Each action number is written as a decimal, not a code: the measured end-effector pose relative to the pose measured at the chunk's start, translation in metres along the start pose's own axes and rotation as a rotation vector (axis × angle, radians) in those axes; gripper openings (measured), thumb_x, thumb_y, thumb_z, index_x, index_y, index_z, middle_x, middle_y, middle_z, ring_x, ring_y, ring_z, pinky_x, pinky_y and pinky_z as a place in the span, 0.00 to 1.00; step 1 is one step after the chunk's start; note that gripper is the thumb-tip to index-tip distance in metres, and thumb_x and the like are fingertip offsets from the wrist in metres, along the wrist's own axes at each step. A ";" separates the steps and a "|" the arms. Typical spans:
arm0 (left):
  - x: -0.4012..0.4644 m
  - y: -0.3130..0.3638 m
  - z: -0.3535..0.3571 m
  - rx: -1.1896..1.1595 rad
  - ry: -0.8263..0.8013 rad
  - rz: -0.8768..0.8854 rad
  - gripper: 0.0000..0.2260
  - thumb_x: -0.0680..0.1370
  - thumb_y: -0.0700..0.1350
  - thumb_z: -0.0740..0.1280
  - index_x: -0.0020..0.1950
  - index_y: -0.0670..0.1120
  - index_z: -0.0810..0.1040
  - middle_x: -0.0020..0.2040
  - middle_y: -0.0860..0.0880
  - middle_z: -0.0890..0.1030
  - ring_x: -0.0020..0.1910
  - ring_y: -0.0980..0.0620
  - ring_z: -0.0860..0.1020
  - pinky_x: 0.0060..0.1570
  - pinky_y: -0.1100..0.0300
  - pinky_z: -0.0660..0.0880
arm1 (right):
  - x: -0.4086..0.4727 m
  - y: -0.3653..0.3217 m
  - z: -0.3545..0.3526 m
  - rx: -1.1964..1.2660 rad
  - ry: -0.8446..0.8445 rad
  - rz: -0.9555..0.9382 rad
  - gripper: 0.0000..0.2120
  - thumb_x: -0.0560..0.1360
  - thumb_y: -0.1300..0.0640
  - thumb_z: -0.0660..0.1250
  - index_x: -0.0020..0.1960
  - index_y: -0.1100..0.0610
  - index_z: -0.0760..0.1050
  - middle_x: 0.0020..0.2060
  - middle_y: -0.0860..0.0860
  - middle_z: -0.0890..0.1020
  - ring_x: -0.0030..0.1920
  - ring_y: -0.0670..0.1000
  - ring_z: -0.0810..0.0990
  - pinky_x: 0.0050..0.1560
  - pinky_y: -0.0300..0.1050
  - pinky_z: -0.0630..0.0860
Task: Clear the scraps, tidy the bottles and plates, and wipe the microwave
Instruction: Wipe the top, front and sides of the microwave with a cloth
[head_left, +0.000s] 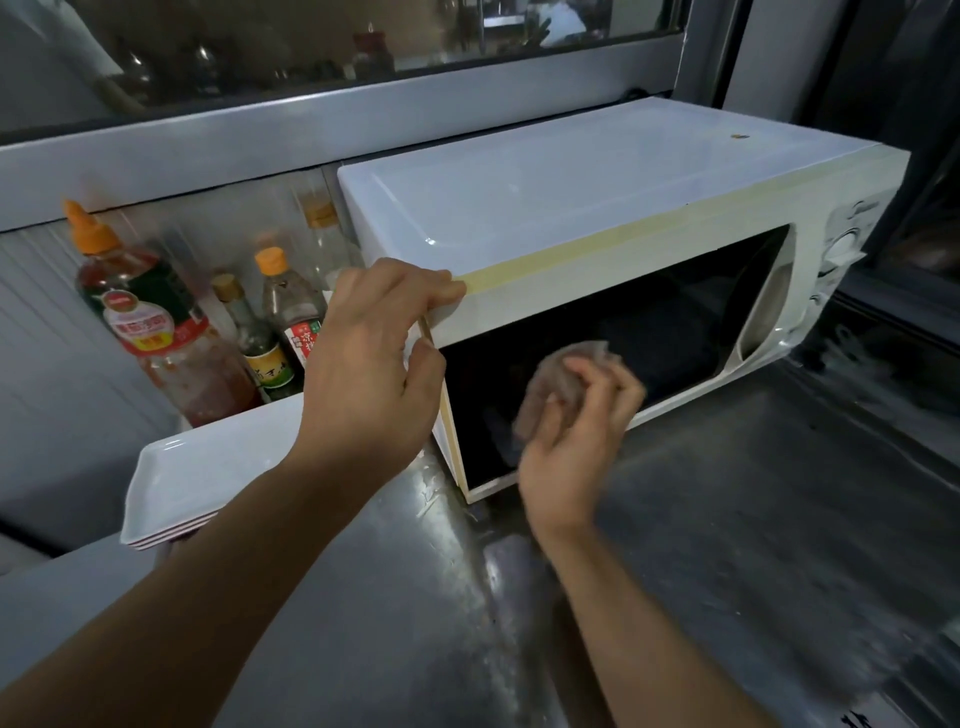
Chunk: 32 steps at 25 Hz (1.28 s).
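Note:
A white microwave (571, 208) stands on the steel counter, its dark glass door closed. My left hand (374, 358) grips the door's upper left corner, fingers on top and thumb on the front edge. My right hand (576, 431) presses a crumpled greyish cloth (550, 384) against the lower left of the door glass. Left of the microwave stand several sauce bottles: a big chili sauce bottle (150, 322) with an orange cap, a small dark bottle (257, 343) and an orange-capped vinegar bottle (291, 306). A stack of white rectangular plates (176, 483) sits in front of them.
The steel counter (753, 519) stretches to the front and right, smeared and reflective. A grey window sill (260, 140) and glass run along the back. A dark window frame (893, 312) sits close on the microwave's right.

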<state>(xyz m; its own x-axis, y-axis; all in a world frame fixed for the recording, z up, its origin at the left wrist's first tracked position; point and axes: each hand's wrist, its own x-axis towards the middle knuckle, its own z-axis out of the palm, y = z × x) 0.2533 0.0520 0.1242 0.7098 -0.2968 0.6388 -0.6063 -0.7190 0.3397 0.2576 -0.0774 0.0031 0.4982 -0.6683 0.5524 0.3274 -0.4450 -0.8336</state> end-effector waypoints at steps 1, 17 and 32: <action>0.000 0.000 0.001 -0.008 0.009 -0.002 0.19 0.69 0.32 0.60 0.57 0.41 0.79 0.55 0.47 0.79 0.55 0.49 0.73 0.54 0.76 0.61 | 0.020 0.010 -0.008 -0.015 0.054 0.101 0.19 0.68 0.76 0.58 0.57 0.66 0.73 0.57 0.59 0.67 0.59 0.53 0.71 0.63 0.30 0.64; -0.002 0.001 0.009 -0.046 0.087 -0.018 0.19 0.68 0.30 0.63 0.57 0.41 0.78 0.51 0.53 0.74 0.54 0.55 0.69 0.53 0.77 0.61 | 0.007 0.057 -0.025 -0.292 -0.119 -0.010 0.15 0.72 0.59 0.61 0.46 0.38 0.64 0.46 0.38 0.66 0.45 0.35 0.67 0.50 0.25 0.65; 0.000 -0.002 0.006 -0.021 0.081 0.020 0.17 0.67 0.33 0.66 0.55 0.42 0.79 0.51 0.56 0.74 0.52 0.52 0.71 0.52 0.78 0.61 | -0.040 0.059 -0.008 -0.261 -0.128 0.008 0.08 0.72 0.59 0.59 0.49 0.51 0.71 0.52 0.60 0.70 0.48 0.53 0.72 0.55 0.43 0.71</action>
<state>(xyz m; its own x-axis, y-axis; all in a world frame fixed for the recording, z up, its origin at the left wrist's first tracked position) 0.2569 0.0491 0.1192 0.6667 -0.2580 0.6992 -0.6278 -0.7000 0.3403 0.2503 -0.0822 -0.0678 0.6024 -0.5991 0.5275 0.1134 -0.5899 -0.7995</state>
